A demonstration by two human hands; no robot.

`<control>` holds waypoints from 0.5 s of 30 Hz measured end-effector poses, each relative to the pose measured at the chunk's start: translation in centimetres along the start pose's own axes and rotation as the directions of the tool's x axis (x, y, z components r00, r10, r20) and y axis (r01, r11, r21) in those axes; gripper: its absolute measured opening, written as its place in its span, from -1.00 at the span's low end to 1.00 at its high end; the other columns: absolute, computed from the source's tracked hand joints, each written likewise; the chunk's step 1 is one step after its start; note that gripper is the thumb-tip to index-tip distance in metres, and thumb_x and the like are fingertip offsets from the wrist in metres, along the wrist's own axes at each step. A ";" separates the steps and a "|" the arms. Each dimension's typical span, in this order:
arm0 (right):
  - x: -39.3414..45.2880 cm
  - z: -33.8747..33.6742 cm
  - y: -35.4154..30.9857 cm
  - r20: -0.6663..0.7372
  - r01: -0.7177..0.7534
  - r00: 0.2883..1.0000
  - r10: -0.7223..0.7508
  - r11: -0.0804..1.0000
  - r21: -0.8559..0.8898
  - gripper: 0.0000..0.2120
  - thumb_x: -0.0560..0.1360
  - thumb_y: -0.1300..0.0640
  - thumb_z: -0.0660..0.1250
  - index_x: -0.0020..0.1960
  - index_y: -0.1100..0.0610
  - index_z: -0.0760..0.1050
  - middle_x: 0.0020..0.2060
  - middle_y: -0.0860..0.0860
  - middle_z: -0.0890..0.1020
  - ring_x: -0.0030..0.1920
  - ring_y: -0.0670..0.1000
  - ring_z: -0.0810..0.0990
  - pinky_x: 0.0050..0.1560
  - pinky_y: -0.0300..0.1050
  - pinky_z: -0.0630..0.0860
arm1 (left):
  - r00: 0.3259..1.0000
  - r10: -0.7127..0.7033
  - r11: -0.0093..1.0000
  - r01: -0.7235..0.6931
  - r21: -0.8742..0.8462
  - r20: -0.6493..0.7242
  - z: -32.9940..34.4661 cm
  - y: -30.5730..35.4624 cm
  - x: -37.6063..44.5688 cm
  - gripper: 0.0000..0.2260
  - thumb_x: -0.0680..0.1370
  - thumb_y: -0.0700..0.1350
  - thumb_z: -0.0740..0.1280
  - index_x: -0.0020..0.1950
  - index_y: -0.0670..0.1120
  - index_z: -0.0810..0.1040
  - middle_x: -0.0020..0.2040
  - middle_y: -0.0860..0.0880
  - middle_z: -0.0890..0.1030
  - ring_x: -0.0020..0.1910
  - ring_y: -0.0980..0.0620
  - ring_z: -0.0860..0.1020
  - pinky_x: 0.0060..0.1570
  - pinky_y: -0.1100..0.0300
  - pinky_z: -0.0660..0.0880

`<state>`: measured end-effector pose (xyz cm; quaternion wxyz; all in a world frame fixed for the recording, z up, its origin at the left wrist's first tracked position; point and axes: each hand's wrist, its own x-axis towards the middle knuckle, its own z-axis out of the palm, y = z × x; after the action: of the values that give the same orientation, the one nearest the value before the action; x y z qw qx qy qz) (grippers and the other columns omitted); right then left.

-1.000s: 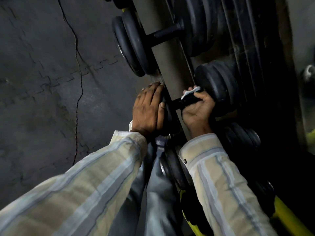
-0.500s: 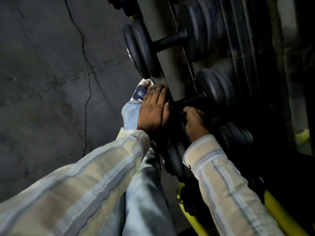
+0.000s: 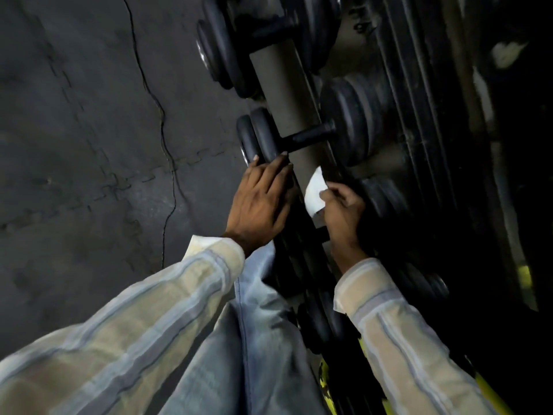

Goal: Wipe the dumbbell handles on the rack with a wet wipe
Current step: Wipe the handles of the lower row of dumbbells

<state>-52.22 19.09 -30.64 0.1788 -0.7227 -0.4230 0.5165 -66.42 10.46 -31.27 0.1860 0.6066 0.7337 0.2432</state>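
Risks first, as we judge them:
- Weight end (image 3: 254,139), far left of the rack (image 3: 284,94): our left hand (image 3: 260,202) leans on it. If the dumbbell rolls on the rail w/ that push, fingers could get nipped betw. disc and rack.
- Handle (image 3: 311,136): dark, low light, frame blurred. We could miss a patch or skip a handle w/o noticing.
- Wipe (image 3: 314,193): held by one edge only, rest hangs free. Thin hold; it may slip out or fold over on first contact, so bare skin rubs the bar instead.
- Lower dumbbells by our knee: mostly in shadow, can't tell their handles apart.

Hands, L to R:
- Left hand: fingers straight and close together, palm down, tips touching the lower rim of the weight end. Holds nothing.
- Right hand (image 3: 344,211): fingers curled, pinching the wipe at its right edge betw. thumb and fingers. Wipe sits just below the handle, apart from it, in front of the rail.

Task item: handle spans the rail, above both hands.
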 end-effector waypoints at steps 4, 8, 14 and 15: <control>1.7 2.0 -2.7 0.051 0.104 0.993 -0.105 0.994 0.025 -0.83 0.45 0.23 0.41 0.03 0.11 0.64 -0.09 0.05 0.69 -0.05 0.03 0.67 0.06 -0.05 0.61 | 0.998 -0.053 0.997 0.055 0.060 -0.029 -0.5 -2.3 3.4 -0.47 0.56 -0.04 0.29 0.48 -0.25 0.41 0.53 -0.22 0.36 0.28 -0.29 0.38 0.46 -0.23 0.22; 3.8 3.5 -4.7 0.110 0.419 0.907 -0.406 0.896 -0.148 -0.71 0.42 0.28 0.41 0.14 0.15 0.59 -0.06 0.08 0.67 -0.08 0.04 0.65 0.02 0.07 0.61 | 0.979 -0.191 0.978 0.197 0.076 -0.074 0.1 -3.8 6.9 -0.54 0.67 -0.03 0.12 0.49 -0.25 0.39 0.50 -0.24 0.39 0.47 -0.29 0.34 0.50 -0.23 0.19; 6.3 5.3 -7.1 0.352 0.747 0.550 -0.758 0.257 -0.614 -0.73 0.47 0.30 0.30 0.15 0.15 0.56 -0.06 0.12 0.64 -0.03 0.19 0.56 -0.04 0.09 0.50 | 0.948 -0.302 0.952 0.305 0.012 -0.105 0.6 -5.1 8.5 -0.54 0.68 -0.02 0.08 0.46 -0.27 0.42 0.44 -0.25 0.48 0.41 -0.23 0.44 0.47 -0.17 0.27; 6.9 5.4 -7.2 0.395 0.753 0.521 -0.757 0.190 -0.630 -0.76 0.48 0.30 0.29 0.11 0.15 0.56 -0.08 0.11 0.63 -0.03 0.19 0.54 -0.03 0.10 0.49 | 0.949 -0.296 0.954 0.299 0.009 -0.109 0.6 -5.1 8.6 -0.54 0.67 -0.02 0.08 0.46 -0.27 0.43 0.43 -0.25 0.48 0.40 -0.24 0.44 0.46 -0.17 0.28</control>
<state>-59.39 27.81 -31.91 0.0976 -0.4244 -0.8897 0.1375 -71.90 18.24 -34.53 0.1735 0.4776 0.8285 0.2353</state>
